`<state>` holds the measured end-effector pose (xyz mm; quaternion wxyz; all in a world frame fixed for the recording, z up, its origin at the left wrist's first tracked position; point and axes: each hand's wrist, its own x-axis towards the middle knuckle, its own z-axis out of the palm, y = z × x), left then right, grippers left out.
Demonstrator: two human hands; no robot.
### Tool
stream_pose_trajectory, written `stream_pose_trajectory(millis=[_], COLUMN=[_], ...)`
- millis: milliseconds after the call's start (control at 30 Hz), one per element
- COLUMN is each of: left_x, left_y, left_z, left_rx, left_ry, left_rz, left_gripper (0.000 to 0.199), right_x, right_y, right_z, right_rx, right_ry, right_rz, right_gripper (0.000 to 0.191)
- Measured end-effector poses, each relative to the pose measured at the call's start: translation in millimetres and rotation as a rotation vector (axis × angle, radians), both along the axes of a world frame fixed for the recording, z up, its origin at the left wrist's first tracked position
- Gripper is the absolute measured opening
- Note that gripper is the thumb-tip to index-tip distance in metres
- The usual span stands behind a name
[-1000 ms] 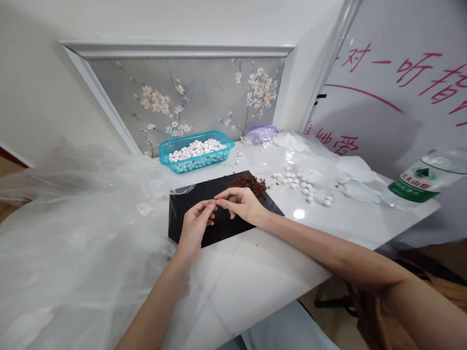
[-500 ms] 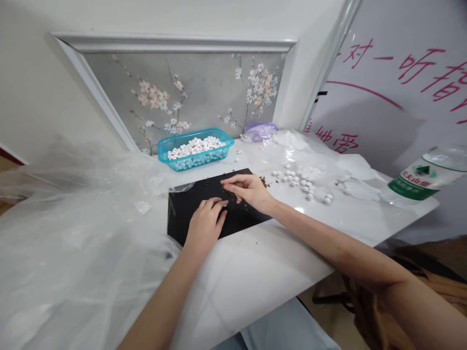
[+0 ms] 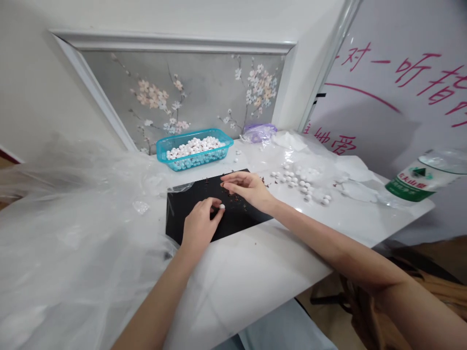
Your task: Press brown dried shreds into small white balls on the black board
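The left hand (image 3: 200, 228) pinches a small white ball (image 3: 222, 206), light and round, so likely to roll unless held at the fingertips; the right hand (image 3: 246, 188) hovers half-open over the black board (image 3: 178, 204).

Small white ball (image 3: 222, 206), round, held at fingertips of the left hand (image 3: 200, 228)

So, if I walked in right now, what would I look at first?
Probably the bright turquoise plastic tray heaped with white balls, at the back of the table. Then the hands: the left hand has a small white ball at its fingertips, and the right hand curls just beside it, both over a black board dotted with brown crumbs.
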<state>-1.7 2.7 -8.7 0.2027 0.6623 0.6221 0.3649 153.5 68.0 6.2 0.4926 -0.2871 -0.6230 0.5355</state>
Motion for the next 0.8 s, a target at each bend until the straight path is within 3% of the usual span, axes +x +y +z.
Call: stream_pose_trajectory(millis=[267, 500, 633, 800], left_x=[8, 12, 13, 15], left_y=[-6, -7, -8, -11], left_z=[10.2, 9.6, 11.5, 15.9], left_rx=[-0.196, -0.345, -0.365, -0.362], left_ry=[-0.703, -1.133, -1.245, -1.316], left_rz=[0.040, 0.068, 0.061, 0.064], left_gripper=[0.032, 0.017, 0.013, 0.012], right_x=[4, 5, 2, -3], right_y=[-8, -9, -12, -16], right_z=[3.0, 1.5, 1.0, -2.3], right_rx=[0.368, 0.609, 0.601, 0.467], right_ry=[-0.309, -0.386, -0.361, -0.264], right_rz=[-0.109, -0.145, -0.062, -0.051], right_gripper=[0.017, 0.015, 0.016, 0.014])
